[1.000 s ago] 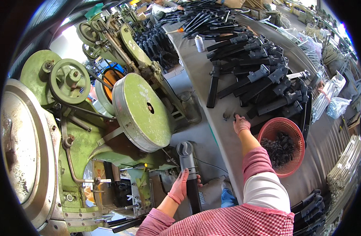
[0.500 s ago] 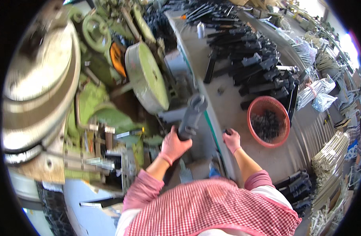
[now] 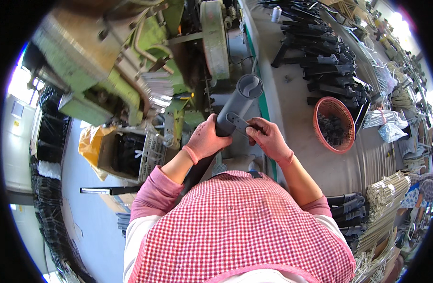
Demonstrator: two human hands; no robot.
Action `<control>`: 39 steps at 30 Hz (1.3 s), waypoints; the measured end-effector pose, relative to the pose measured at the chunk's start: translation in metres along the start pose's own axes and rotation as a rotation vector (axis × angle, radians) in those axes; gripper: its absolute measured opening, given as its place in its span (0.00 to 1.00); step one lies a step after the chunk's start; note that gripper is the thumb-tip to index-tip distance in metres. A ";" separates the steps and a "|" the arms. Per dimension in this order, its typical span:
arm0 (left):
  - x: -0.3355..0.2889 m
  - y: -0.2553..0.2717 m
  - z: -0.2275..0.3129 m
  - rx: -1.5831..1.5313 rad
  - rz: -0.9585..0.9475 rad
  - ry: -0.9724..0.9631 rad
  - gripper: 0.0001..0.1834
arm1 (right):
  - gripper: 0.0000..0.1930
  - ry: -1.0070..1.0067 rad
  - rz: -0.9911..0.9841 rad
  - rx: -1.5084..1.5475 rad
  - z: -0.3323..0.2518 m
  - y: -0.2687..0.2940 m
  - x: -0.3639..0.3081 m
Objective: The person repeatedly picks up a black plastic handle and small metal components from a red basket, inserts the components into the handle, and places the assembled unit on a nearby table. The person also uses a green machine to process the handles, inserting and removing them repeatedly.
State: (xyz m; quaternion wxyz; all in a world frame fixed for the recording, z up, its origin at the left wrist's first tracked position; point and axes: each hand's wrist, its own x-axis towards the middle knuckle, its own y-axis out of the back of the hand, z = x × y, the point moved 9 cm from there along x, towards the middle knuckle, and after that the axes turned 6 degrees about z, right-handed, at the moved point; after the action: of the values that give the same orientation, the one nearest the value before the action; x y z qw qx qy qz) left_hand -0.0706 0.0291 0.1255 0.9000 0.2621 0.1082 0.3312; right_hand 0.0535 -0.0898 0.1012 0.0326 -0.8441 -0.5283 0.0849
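Green machine (image 3: 124,89) fills the upper left; it and the cloth-covered table (image 3: 297,111) on the right both sit higher in view than a second ago, the person having turned. Heap of long black parts (image 3: 330,66) lies along the table's far stretch, a reach away. Plastic crate (image 3: 152,153) low on the left, beside the machine. Red basket (image 3: 348,123) on the table, holding small dark bits (image 3: 331,127); well apart from the hands. Grey tube (image 3: 235,104) hangs over the gap between machine and table, tilted, open end pointing away. Left hand (image 3: 207,139) wrapped snugly round it below the side tab (image 3: 237,122). Main change: right hand (image 3: 268,139), a second ago down on the table near the basket, has come across to the tube. Thumb and fingers closed in a pinch at the tab's outer end, on what looks like a small dark piece (image 3: 255,128); fingers hide most of it, so cannot tell whether it is seated. Reads as fetching over, fitting begun. Obstacles, in my judgement: narrow gap, table edge near the right wrist, nothing beneath to catch a dropped piece but floor.
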 end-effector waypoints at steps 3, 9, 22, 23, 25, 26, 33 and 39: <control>-0.019 0.015 -0.020 -0.136 0.013 0.115 0.22 | 0.11 -0.074 0.093 0.238 0.012 -0.025 0.002; -0.055 0.045 -0.061 -0.057 0.115 0.200 0.24 | 0.09 -0.320 0.026 0.422 0.052 -0.088 0.021; -0.107 0.169 -0.131 0.281 0.552 0.366 0.30 | 0.03 -0.429 -0.451 0.654 0.109 -0.260 0.110; -0.107 0.172 -0.132 0.328 0.545 0.375 0.30 | 0.04 -0.411 -0.454 0.708 0.111 -0.266 0.115; -0.106 0.177 -0.134 0.403 0.552 0.384 0.31 | 0.04 -0.470 -0.405 0.818 0.124 -0.272 0.120; -0.105 0.177 -0.135 0.427 0.548 0.393 0.32 | 0.04 -0.423 -0.470 0.850 0.122 -0.277 0.120; -0.092 0.185 -0.139 0.443 0.468 0.376 0.33 | 0.10 -0.435 -0.461 0.867 0.117 -0.282 0.123; -0.087 0.189 -0.155 0.223 0.394 0.490 0.23 | 0.08 -0.417 -0.371 0.503 0.108 -0.275 0.126</control>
State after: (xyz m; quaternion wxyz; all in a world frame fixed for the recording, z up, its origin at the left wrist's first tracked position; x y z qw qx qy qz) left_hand -0.2955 0.1558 0.0993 0.7317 0.2873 0.3040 0.5382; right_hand -0.1554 0.1400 0.0213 0.1455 -0.6641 -0.6303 0.3749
